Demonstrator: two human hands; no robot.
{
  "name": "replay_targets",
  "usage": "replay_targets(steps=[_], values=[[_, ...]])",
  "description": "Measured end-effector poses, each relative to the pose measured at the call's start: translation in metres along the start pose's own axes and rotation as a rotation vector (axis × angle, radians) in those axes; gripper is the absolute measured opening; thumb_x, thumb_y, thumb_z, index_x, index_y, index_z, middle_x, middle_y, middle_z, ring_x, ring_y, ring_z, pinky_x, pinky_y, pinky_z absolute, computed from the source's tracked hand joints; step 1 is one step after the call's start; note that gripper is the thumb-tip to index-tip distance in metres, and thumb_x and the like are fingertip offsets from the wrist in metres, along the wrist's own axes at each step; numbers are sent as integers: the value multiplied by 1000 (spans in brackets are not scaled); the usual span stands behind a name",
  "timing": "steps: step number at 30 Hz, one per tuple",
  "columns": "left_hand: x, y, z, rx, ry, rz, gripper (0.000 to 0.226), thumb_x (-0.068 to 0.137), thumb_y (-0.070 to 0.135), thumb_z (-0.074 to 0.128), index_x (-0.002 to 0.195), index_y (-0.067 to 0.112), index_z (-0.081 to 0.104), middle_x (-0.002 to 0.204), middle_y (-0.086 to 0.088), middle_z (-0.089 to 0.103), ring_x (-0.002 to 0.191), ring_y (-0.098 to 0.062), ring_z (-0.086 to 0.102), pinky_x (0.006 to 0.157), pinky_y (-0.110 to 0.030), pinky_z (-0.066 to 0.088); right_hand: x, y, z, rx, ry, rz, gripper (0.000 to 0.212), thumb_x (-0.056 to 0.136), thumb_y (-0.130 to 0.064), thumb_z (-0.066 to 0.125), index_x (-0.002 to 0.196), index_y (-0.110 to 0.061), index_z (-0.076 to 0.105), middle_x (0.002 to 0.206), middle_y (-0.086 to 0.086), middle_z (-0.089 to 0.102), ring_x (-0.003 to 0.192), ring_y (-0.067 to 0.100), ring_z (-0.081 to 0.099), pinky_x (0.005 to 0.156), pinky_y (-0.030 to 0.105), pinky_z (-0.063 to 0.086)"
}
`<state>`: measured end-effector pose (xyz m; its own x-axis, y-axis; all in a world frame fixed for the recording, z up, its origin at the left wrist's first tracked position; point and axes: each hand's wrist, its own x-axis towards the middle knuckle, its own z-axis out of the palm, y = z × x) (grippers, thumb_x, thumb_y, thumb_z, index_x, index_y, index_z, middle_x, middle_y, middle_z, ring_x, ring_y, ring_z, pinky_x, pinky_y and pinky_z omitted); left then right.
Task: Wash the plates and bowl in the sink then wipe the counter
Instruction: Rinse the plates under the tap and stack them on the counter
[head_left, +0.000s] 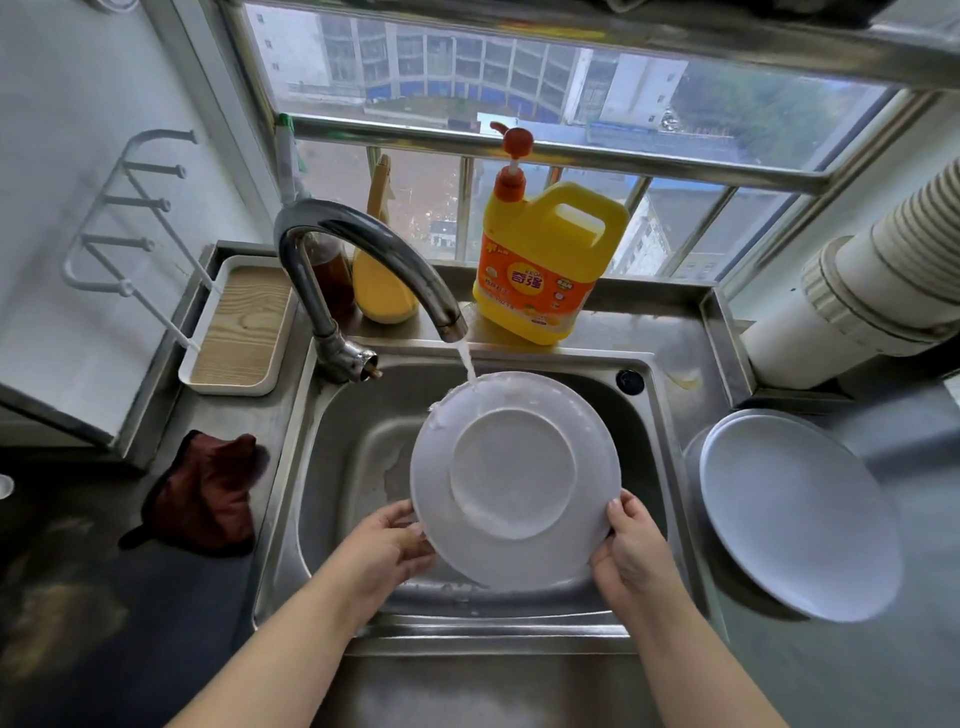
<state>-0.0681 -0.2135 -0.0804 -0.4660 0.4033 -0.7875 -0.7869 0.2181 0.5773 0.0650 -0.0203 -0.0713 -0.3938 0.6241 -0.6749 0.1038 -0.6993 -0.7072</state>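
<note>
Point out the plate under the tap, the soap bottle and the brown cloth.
plate (514, 480): head view, on its upturned underside.
soap bottle (545, 270): head view, on the yellow body.
brown cloth (208, 493): head view, on its middle folds.

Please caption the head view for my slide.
Both hands hold a plate under the tap.

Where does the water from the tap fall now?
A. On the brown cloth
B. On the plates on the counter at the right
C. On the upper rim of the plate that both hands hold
C: the stream from the tap hits the upper rim of the plate, held over the sink by the left hand and right hand.
</note>
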Motion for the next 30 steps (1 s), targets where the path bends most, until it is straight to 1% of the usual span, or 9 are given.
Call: replay_targets(steps=[2,6,8,11,16,18,22,26,30], values=[[4,-1,5,22,-2,-16,25,97,-4,45,115,12,53,104,-19,67,95,-31,66,87,-41,52,-1,-3,-4,-32,38,-45,22,104,-16,32,100,-16,53,100,9,60,87,16,58,62,22,53],[11,-3,15,79,-50,-69,35,98,0,45,133,8,47,105,-13,68,97,-28,65,85,-38,51,-10,-11,-7,-171,88,-138,21,104,-20,33,113,-17,52,105,5,60,96,17,57,84,31,47],[14,-4,18,82,-61,-97,37,98,1,45,134,9,46,101,-10,67,94,-27,65,82,-37,50,-15,-12,-5,-240,107,-216,19,104,-20,35,107,-18,53,103,4,61,92,15,57,79,27,47],[17,-3,20,68,-55,-110,35,98,2,48,132,8,47,100,-7,65,90,-25,65,73,-33,50,-19,-8,0,-403,106,-318,19,103,-23,37,97,-25,55,99,4,61,89,17,57,70,27,47],[17,6,6,94,-33,-82,28,97,3,49,124,9,50,106,-9,63,93,-28,65,75,-33,50,-27,2,18,-580,46,-385,19,103,-21,38,96,-26,56,95,1,62,87,17,58,76,38,51],[15,11,-3,93,-22,-65,25,98,4,48,123,9,51,110,-10,63,97,-30,64,75,-33,51,-31,7,29,-603,18,-407,19,102,-19,38,98,-23,56,94,1,62,84,15,57,75,34,50],[13,19,-20,78,-3,-37,22,99,4,46,120,8,52,111,-11,63,93,-28,64,77,-34,50,-33,17,56,-670,-19,-430,19,102,-16,38,104,-14,56,90,-2,61,78,7,56,63,13,46],[13,26,-37,57,21,-14,20,99,4,46,117,9,53,106,-8,64,92,-27,64,76,-34,50,-34,24,84,-745,-70,-455,18,102,-16,38,99,-17,56,88,0,61,77,10,55,70,27,48],[12,30,-51,32,20,-8,16,99,5,46,109,13,56,102,-6,66,91,-26,65,72,-32,50,-37,28,107,-776,-117,-503,23,101,-15,40,87,-26,53,84,-4,59,76,9,53,61,15,43]])
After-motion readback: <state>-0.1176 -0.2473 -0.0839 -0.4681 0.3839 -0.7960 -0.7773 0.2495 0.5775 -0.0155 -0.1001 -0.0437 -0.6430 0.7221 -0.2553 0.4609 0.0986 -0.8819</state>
